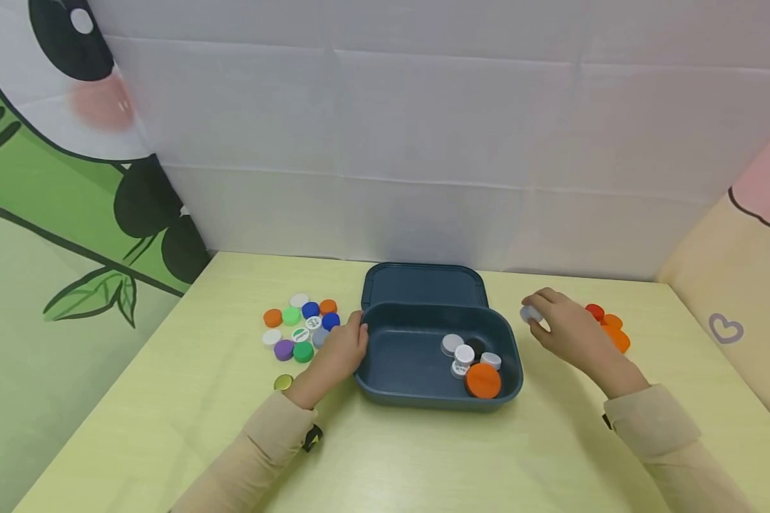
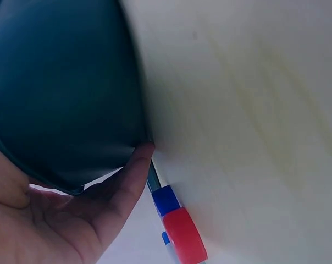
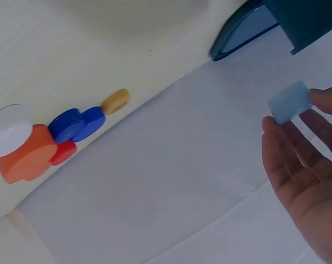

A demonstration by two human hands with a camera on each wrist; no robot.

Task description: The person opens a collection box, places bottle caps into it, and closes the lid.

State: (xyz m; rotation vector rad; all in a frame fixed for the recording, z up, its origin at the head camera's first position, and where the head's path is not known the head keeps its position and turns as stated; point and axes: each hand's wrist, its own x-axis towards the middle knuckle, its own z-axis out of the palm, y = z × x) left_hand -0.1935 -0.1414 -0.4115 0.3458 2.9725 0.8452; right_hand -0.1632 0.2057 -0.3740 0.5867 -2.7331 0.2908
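On the table stands a dark blue plastic box point(image 1: 411, 356), with several bottle caps on the right of its floor, a big orange cap point(image 1: 483, 381) among them. My left hand point(image 1: 336, 349) grips the box by its left side; the left wrist view shows a finger against the outer wall point(image 2: 67, 99). To the right of the box, my right hand point(image 1: 571, 331) pinches a pale bluish bottle cap point(image 3: 290, 102) between thumb and fingers, held above the table.
Left of the box lies a loose group of colored caps, including a purple cap point(image 1: 284, 350) and a gold cap point(image 1: 283, 382). Behind the box is its lid point(image 1: 423, 283). Orange caps point(image 1: 616, 335) and a red cap point(image 1: 594, 311) lie beyond my right hand. A curtain point(image 1: 423, 164) hangs behind the table.
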